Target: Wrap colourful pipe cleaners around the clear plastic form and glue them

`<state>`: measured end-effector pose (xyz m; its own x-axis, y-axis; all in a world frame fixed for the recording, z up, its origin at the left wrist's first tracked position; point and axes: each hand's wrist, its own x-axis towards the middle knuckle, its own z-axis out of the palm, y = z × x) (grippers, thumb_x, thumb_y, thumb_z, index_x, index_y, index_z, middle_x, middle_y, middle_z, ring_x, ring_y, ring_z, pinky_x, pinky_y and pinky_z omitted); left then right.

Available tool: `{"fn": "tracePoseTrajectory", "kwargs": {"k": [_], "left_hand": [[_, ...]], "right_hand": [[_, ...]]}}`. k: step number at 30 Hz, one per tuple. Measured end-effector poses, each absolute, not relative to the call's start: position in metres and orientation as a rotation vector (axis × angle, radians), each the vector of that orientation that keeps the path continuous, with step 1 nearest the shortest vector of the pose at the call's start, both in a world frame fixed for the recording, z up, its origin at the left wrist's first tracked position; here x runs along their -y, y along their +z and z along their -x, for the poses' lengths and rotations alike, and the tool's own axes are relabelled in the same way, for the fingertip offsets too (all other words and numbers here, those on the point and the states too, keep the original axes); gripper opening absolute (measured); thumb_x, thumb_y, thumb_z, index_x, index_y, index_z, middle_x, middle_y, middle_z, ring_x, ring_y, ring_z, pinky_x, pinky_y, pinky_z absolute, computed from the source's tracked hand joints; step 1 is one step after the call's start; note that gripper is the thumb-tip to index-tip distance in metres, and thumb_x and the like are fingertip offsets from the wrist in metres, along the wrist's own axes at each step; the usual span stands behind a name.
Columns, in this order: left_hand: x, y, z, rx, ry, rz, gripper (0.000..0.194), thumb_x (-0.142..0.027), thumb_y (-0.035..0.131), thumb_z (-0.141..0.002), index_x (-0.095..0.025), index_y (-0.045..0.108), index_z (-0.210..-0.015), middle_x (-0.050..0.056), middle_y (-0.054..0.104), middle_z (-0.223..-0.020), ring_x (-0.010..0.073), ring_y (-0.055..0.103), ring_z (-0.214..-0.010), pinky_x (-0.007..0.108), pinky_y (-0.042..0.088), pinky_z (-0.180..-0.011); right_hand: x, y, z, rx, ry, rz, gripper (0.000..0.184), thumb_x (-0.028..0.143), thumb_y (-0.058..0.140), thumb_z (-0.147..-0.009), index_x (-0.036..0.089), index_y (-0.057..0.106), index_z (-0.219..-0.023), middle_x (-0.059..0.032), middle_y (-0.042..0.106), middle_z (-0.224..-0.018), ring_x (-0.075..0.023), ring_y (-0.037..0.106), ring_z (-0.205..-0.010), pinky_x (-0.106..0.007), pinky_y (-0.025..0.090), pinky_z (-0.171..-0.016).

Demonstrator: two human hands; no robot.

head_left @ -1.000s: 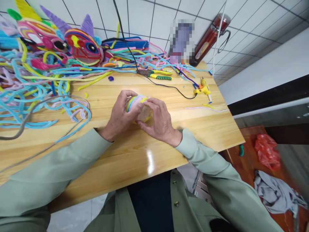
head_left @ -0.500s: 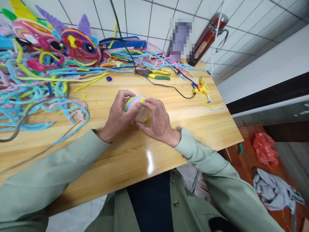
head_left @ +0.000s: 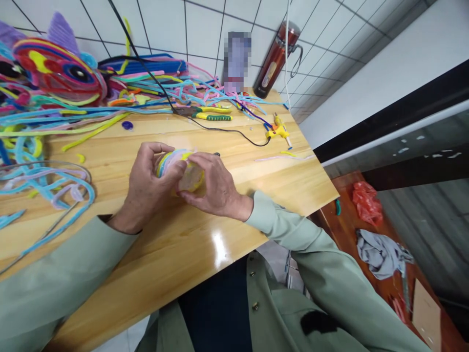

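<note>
Between my two hands is a small round piece of clear plastic (head_left: 192, 179), banded with yellow, blue and lilac pipe cleaners. My left hand (head_left: 149, 185) wraps its left side, thumb lying across the front over the bands. On the right, my right hand (head_left: 217, 189) grips the rim with fingers on top and thumb below. Both palms hide much of the piece, which is held just over the wooden table (head_left: 164, 259). Beyond it lie green-and-yellow pliers (head_left: 205, 113) and a yellow glue gun (head_left: 277, 129) with a black cord.
Loose pipe cleaners (head_left: 69, 186) spread over the table's left side. Behind them sits a colourful mask (head_left: 60, 73) made of pipe cleaners. A red flask (head_left: 273, 63) stands by the tiled wall. Right of the table, a red plastic bag (head_left: 367, 203) and a grey cloth (head_left: 381, 252) lie lower down.
My view has turned to the right, so the table and its things appear further left. Both hands keep hold of the round piece, with little change in grip.
</note>
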<state>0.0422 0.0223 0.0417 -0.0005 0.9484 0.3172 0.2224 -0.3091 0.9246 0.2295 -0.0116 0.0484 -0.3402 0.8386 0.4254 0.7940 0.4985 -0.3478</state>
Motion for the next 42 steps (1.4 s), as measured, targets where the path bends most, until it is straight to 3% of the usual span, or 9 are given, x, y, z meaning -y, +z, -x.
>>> {"fn": "tracePoseTrajectory", "kwargs": {"k": [8,13,17,25,30,35,42], "left_hand": [[-0.025,0.042,-0.041,-1.243,1.361,-1.575,0.057,-0.077,0.087,-0.085,-0.029,0.066,-0.106,0.001,0.069,-0.101,0.0252,0.061,-0.091,0.046,0.053,-0.074],[-0.025,0.042,-0.045,-1.251,1.357,-1.638,0.051,-0.071,0.083,-0.090,-0.028,0.062,-0.109,0.000,0.068,-0.098,0.0218,0.060,-0.086,0.041,0.054,-0.070],[-0.024,0.043,-0.044,-1.182,1.319,-1.568,0.046,-0.070,0.071,-0.098,-0.027,0.060,-0.111,0.002,0.066,-0.097,0.0219,0.063,-0.083,0.040,0.057,-0.071],[-0.025,0.044,-0.044,-1.267,1.289,-1.648,0.046,-0.065,0.079,-0.093,-0.028,0.059,-0.111,0.003,0.067,-0.101,0.0233,0.066,-0.087,0.041,0.061,-0.076],[-0.022,0.044,-0.042,-1.124,1.290,-1.599,0.049,-0.076,0.060,-0.102,-0.027,0.058,-0.113,0.004,0.069,-0.100,0.0251,0.069,-0.089,0.043,0.063,-0.077],[-0.022,0.038,-0.036,-1.044,1.306,-1.703,0.063,-0.085,0.066,-0.097,-0.028,0.061,-0.123,0.010,0.071,-0.125,0.0309,0.071,-0.117,0.052,0.064,-0.103],[-0.024,0.033,-0.037,-1.037,1.321,-1.745,0.055,-0.078,0.070,-0.101,-0.029,0.060,-0.125,0.008,0.069,-0.123,0.0289,0.071,-0.113,0.051,0.064,-0.101]], "right_hand": [[0.008,0.049,-0.229,2.211,0.134,1.334,0.065,0.060,0.084,-0.089,0.030,0.062,-0.144,-0.0067,0.077,-0.149,-0.0295,0.070,-0.145,-0.049,0.062,-0.125],[0.007,0.039,-0.233,2.142,0.090,1.143,0.070,0.052,0.077,-0.096,0.024,0.049,-0.154,-0.0147,0.073,-0.151,-0.0305,0.069,-0.144,-0.053,0.062,-0.123],[0.007,0.034,-0.236,2.088,0.097,1.029,0.071,0.045,0.073,-0.101,0.023,0.040,-0.160,-0.0173,0.070,-0.151,-0.0325,0.068,-0.145,-0.058,0.061,-0.122],[0.010,0.036,-0.235,2.095,0.022,1.024,0.075,0.048,0.070,-0.104,0.028,0.029,-0.163,-0.0163,0.069,-0.150,-0.0336,0.068,-0.142,-0.060,0.062,-0.118],[0.007,0.034,-0.235,2.067,-0.031,0.973,0.074,0.049,0.070,-0.105,0.023,0.033,-0.163,-0.0192,0.070,-0.144,-0.0346,0.070,-0.135,-0.057,0.066,-0.111],[0.004,0.030,-0.238,2.059,0.097,1.004,0.079,0.052,0.073,-0.103,0.026,0.032,-0.166,-0.0177,0.068,-0.152,-0.0360,0.066,-0.144,-0.060,0.061,-0.119],[0.003,0.026,-0.241,2.062,0.204,1.046,0.084,0.060,0.075,-0.102,0.032,0.031,-0.168,-0.0137,0.065,-0.157,-0.0372,0.064,-0.147,-0.065,0.059,-0.124]]}}
